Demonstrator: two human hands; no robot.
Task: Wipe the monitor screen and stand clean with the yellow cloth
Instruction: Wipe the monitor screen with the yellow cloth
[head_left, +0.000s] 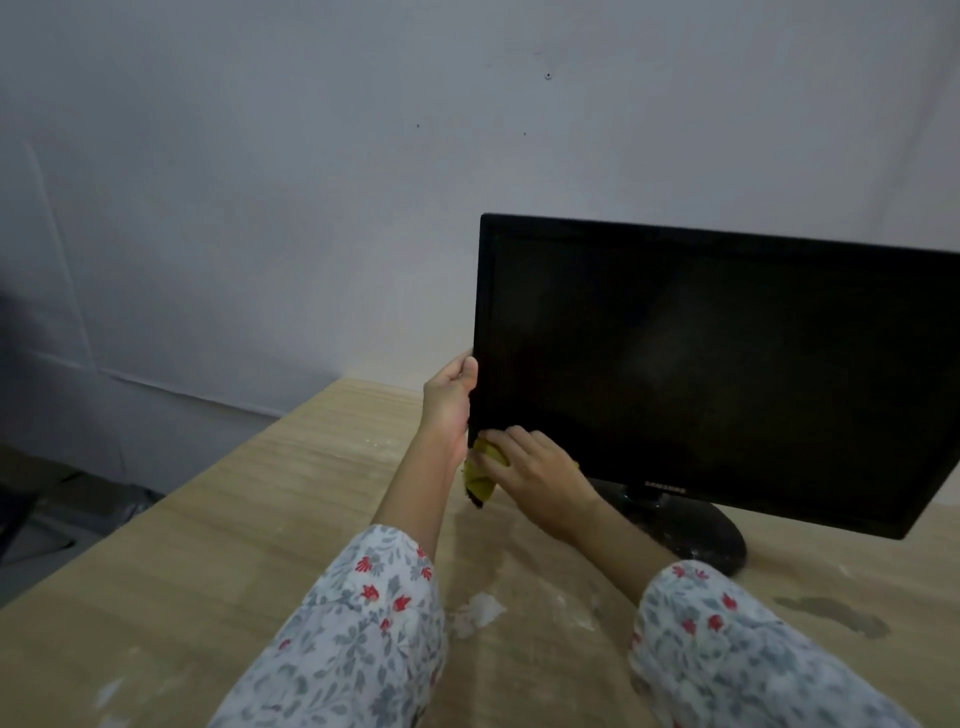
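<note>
Flat black monitor (717, 364) with glossy dark screen, upright on an oval black stand (691, 530) on a pale wood-grain counter (208, 545). At the monitor's left edge, left hand (449, 405), fingers curled around the bezel. At its lower left corner, right hand (530, 478) pressing a crumpled yellow cloth (480, 480), fingers bent over it. Floral sleeves (363, 623) nearest the viewer.

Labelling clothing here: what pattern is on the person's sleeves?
The sleeves are pale with grey leaves and small red flowers, seen in the head view.
</note>
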